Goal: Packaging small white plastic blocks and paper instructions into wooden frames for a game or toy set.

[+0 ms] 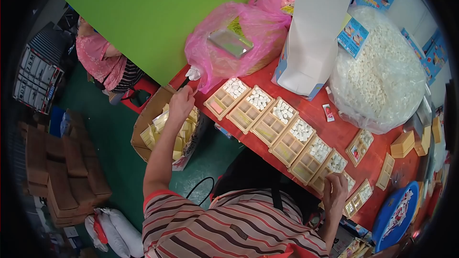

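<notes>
Free tabletop — between trays and clear bag.

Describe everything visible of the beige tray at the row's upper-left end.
The beige tray is shallow, plastic-looking and divided into compartments. Its far section holds loose small white blocks; a nearer compartment shows a pink item, too small to identify. It lies flat, open side up, on the red table, slanting, its near end at the table's edge. The next tray sits close alongside; contact is unclear. The left hand is nearby, not on it.
</notes>
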The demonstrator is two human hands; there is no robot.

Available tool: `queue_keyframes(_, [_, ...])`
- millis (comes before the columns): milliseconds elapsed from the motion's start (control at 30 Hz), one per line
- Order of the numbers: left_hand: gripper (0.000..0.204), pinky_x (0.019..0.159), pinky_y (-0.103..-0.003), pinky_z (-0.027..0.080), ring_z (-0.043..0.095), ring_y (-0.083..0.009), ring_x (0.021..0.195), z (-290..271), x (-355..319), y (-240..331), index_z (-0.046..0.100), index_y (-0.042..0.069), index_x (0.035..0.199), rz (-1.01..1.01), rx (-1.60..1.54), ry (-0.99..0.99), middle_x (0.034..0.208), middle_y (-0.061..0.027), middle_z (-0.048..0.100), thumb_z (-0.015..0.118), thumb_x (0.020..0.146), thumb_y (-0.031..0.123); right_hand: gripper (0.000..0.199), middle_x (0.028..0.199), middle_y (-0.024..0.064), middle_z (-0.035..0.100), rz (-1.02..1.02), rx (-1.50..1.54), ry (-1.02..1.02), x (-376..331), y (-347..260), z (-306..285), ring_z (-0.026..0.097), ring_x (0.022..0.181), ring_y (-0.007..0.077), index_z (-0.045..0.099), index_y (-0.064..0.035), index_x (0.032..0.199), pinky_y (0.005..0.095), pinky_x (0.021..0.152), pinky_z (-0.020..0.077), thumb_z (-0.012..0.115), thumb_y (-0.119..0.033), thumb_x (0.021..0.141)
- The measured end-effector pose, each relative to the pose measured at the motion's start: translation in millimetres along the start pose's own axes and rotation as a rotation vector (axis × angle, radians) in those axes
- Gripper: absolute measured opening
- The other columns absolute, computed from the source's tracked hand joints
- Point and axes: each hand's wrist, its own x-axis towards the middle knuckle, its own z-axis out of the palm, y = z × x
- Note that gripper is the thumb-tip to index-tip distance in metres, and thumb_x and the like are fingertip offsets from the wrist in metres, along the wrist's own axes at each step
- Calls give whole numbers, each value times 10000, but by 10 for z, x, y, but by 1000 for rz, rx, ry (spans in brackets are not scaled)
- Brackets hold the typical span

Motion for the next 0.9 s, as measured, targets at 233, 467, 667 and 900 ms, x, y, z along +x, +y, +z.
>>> queue_keyframes(233, [220, 393, -300, 417, 540, -189, 475, -88, -596, 183, 542, 31, 1051, -605, -1852, -100, 820, -111, 625, 563, 840, 90, 101, 900, 122, 603, -313, 429, -202, 470, -648, 343, 582, 806, 305, 623, -20, 919, 374, 710, 465, 654, -48, 827])
queue_keyframes(467, [167, 419, -313, 447, 580, -218, 501, -335, -932, 1146, 582, 36, 1005, -689, -2173, -473, 838, -130, 640, 578, 839, 50, 285, 914, 134, 576, -111, 935, -453, 947, -1390, 1232, 596, 752, 263, 563, -22, 1137, 331, 664, 486, 630, -166, 900])
queue_keyframes(667, [108, 441, -251, 415, 551, -139, 530, -270, -1190, 1551, 598, 44, 961, -692, -2018, -634, 746, -47, 583, 601, 855, 66, 173, 928, 98, 565, -224, 812, -450, 889, -1343, 1328, 587, 782, 215, 601, -40, 1045, 307, 666, 479, 627, -128, 899])
queue_keyframes(900, [62, 470, -260, 448, 570, -158, 540, -170, -1180, 1574, 573, 27, 937, -610, -1962, -749, 758, -82, 606, 582, 892, 69, 60, 812, 133, 561, -352, 555, -519, 1061, -1226, 1193, 594, 790, 328, 570, -34, 866, 405, 672, 474, 612, -69, 841])
